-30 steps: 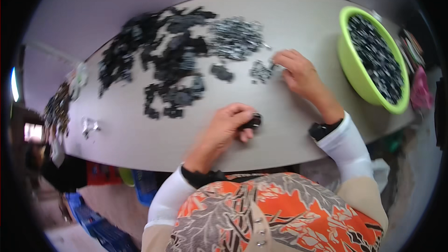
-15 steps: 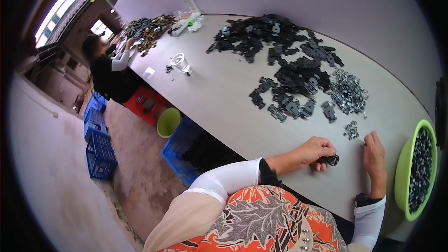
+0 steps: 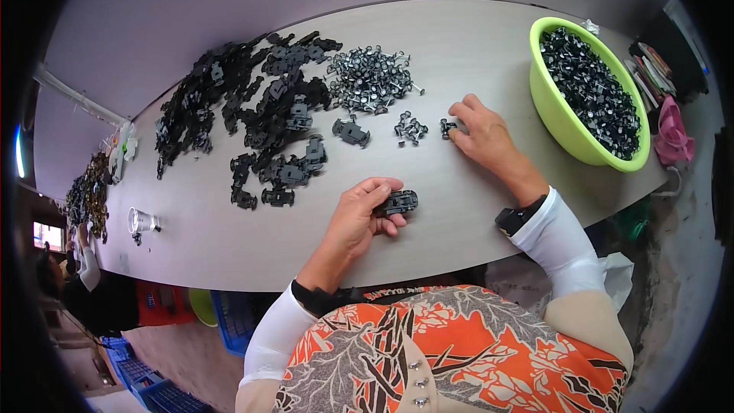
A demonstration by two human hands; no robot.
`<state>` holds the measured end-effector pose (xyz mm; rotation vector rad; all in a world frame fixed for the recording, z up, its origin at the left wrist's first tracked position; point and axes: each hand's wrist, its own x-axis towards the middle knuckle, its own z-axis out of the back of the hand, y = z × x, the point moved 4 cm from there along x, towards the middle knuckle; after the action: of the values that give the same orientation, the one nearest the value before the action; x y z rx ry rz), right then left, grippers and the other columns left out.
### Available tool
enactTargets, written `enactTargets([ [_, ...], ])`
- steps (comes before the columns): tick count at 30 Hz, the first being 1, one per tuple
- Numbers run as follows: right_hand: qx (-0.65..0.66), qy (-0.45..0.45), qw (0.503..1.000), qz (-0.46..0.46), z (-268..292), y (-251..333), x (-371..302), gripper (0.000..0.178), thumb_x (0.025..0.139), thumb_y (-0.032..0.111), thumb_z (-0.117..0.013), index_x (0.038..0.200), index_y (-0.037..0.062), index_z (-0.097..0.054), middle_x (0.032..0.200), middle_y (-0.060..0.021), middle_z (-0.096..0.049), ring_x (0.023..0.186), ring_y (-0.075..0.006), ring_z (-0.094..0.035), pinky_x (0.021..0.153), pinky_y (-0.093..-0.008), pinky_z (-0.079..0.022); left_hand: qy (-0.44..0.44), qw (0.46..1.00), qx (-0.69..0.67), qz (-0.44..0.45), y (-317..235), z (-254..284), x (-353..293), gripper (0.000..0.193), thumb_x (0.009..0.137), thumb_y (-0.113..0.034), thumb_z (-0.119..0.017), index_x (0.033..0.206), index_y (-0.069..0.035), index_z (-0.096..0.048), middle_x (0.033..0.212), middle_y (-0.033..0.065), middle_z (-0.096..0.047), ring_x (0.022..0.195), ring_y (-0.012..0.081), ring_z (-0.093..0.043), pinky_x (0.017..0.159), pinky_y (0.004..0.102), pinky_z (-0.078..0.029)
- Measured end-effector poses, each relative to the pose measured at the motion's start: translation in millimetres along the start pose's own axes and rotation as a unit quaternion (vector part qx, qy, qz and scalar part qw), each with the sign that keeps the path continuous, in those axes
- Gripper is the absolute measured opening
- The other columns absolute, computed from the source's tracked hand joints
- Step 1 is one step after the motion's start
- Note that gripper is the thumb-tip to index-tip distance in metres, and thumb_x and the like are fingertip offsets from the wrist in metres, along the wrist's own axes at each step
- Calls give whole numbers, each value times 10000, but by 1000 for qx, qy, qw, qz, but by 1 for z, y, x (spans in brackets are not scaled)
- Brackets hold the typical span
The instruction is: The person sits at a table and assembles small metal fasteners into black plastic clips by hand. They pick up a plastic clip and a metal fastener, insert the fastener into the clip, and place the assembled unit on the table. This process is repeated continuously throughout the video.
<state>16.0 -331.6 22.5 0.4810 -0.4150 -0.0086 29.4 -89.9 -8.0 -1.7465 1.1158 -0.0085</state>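
Note:
My left hand (image 3: 363, 210) grips a dark grey plastic toy-car chassis (image 3: 401, 201) between thumb and fingers, just above the table. My right hand (image 3: 485, 135) is bent over the tabletop, thumb and index finger pinched on a small black wheel axle (image 3: 447, 128). Close to those fingertips lies a little cluster of loose wheel axles (image 3: 410, 129). A single chassis (image 3: 352, 132) lies left of the cluster. Behind it is a heap of silvery wheel axles (image 3: 369, 79), beside a large spread of dark chassis pieces (image 3: 279, 111).
A lime-green basin (image 3: 544, 99) full of black-and-silver small parts stands at the right. A clear plastic cup (image 3: 143, 220) is at the left. Another person (image 3: 92, 302) sits at the far left by more heaped parts (image 3: 89, 193). Blue crates (image 3: 229, 321) sit below the table edge.
The view has swung to the right, bringing the green basin fully in. A wheel axle now shows at my right fingertips. My left hand still holds the chassis.

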Motion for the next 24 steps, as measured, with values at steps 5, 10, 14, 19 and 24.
enactTargets([
  [5,44,27,996,67,-6,1,2,80,752,0,-599,829,25,-598,833,-110,-554,725,-314,-595,639,-400,-481,11,1000,6,14,1,2,1,242,977,-155,-469,1149,12,-505,969,150,-625,724,212,-675,576,283,-573],
  [10,236,78,955,161,8,92,-21,104,735,-34,-603,820,22,-584,829,-111,-553,664,-274,-587,575,-354,-473,37,997,-67,0,1,11,-1,322,992,-226,-448,1152,44,-519,1033,185,-621,859,279,-672,742,379,-585],
  [14,202,68,960,183,-15,115,-39,108,743,-40,-606,833,17,-590,847,-102,-546,655,-260,-583,565,-342,-478,97,983,-156,6,-2,8,-3,381,999,-265,-425,1136,69,-550,1064,178,-626,971,291,-643,859,433,-548],
  [19,268,35,951,149,-15,116,-39,107,747,-50,-595,832,15,-588,838,-101,-521,630,-258,-578,541,-354,-483,103,983,-152,12,0,16,-13,290,983,-203,-476,1083,51,-574,1022,154,-641,903,264,-666,839,396,-571],
  [24,231,67,956,169,-22,124,-41,76,747,-41,-598,798,8,-574,848,-108,-506,612,-277,-570,525,-366,-480,85,988,-132,-9,4,18,-15,191,956,-175,-540,974,9,-588,961,114,-640,862,227,-667,806,352,-579],
])
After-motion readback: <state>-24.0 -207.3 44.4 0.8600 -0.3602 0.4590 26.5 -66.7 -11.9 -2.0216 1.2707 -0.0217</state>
